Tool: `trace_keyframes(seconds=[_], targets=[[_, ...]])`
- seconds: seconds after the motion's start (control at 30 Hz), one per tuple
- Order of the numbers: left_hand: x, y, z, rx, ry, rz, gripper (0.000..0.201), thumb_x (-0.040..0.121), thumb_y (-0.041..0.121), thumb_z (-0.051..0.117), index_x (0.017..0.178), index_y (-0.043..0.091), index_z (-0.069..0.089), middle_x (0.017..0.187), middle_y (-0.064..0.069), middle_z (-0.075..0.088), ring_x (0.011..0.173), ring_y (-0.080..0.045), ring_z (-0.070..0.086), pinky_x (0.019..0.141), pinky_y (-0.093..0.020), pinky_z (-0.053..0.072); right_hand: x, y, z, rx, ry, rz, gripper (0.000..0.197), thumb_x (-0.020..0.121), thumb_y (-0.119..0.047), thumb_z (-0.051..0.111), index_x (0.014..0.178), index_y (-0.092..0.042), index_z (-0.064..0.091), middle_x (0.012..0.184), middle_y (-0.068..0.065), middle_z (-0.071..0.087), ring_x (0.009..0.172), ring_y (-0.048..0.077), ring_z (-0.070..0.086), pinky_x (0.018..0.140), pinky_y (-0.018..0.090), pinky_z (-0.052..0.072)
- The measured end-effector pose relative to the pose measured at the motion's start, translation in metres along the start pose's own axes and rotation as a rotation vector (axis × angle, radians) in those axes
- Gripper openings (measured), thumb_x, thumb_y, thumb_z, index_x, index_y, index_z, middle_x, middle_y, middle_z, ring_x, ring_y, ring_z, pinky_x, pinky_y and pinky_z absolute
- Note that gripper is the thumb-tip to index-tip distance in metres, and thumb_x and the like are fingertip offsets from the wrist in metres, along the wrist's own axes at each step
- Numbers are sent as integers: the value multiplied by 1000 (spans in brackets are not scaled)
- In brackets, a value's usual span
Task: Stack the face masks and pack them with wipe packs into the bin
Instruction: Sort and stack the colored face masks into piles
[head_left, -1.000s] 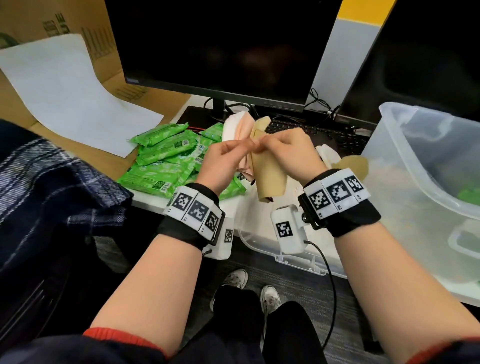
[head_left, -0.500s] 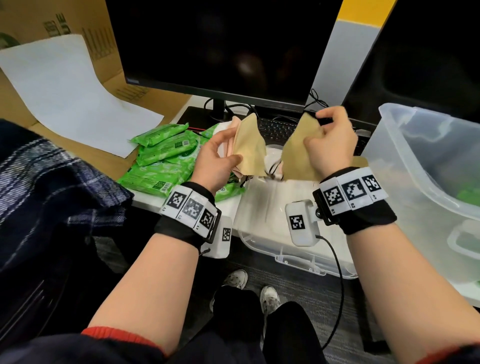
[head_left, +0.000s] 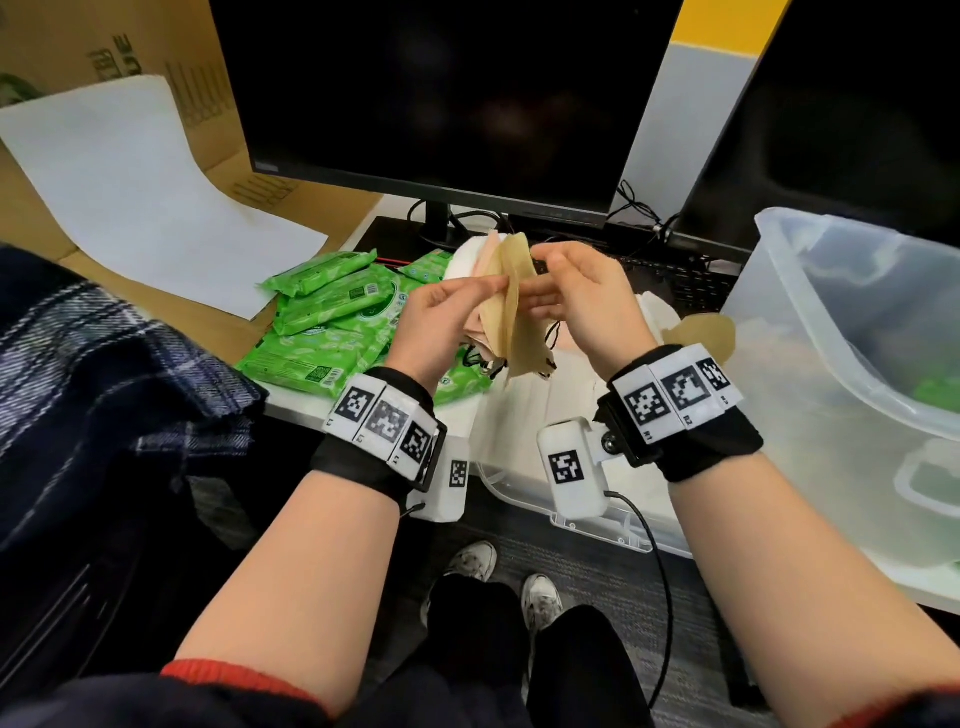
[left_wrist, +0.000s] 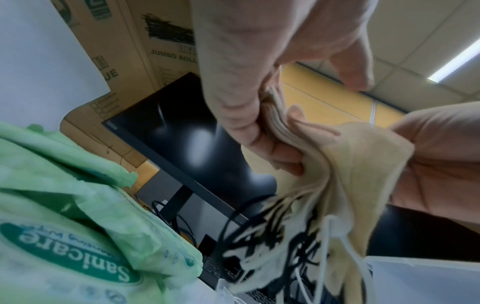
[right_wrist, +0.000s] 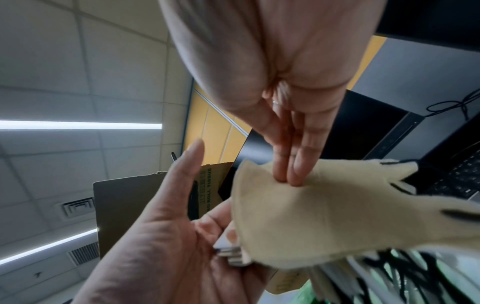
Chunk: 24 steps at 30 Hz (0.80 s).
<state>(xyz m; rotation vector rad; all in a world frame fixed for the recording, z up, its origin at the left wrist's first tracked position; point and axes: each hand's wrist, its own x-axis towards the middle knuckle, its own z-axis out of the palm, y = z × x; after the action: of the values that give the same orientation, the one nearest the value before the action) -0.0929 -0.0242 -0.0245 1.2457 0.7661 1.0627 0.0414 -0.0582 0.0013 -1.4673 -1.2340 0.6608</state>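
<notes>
White desk (head_left: 311, 402): green wipe packs (head_left: 332, 332), clear bin (head_left: 852, 332), monitor stand (head_left: 434, 234), paper sheet (head_left: 130, 197).

Behind the desk we noted two dark monitors (head_left: 441, 98), (head_left: 841, 119), a keyboard (head_left: 691, 283), cardboard (head_left: 67, 41) bearing white paper (head_left: 130, 192), and plaid cloth (head_left: 93, 374) at left.

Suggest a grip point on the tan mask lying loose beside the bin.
Probably its free rounded edge, approached from above with the right hand. The loose tan mask lies flat against the clear bin, which blocks that side; only the part toward the person is exposed. Its ear loops aren't visible.
</notes>
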Motion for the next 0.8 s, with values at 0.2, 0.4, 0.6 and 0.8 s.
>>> trace_keyframes(seconds=[0.2,0.4,0.6,0.8], targets=[[-5,0,5,141,26,31,33,69,7,78,99,8,65,88,5,64,57,3,63,47,-14,48,-1,3,-9,-141,-148,-104,63,82,8,54,120,-42,44,78,2,60,77,17,60,86,34,52],[-2,-3,4,229,55,14,25,75,-10,62,94,5,66,78,0,64,49,2,58,45,-14,45,4,0,-11,-433,-109,-145,34,80,-7,66,98,-35,60,95,5,47,80,16,51,76,22,45],[-1,-2,-1,155,13,38,24,75,-6,68,97,3,67,87,-1,66,63,2,63,62,-16,53,4,1,-26,-463,4,-160,14,77,-20,72,84,-20,60,104,1,43,102,13,42,90,26,34],[-5,0,1,99,-32,25,22,75,-5,69,97,1,66,84,-2,68,61,-5,65,58,-26,55,4,-1,-29,-186,4,-129,20,80,-13,70,70,-24,56,75,-4,59,73,8,56,70,23,45]])
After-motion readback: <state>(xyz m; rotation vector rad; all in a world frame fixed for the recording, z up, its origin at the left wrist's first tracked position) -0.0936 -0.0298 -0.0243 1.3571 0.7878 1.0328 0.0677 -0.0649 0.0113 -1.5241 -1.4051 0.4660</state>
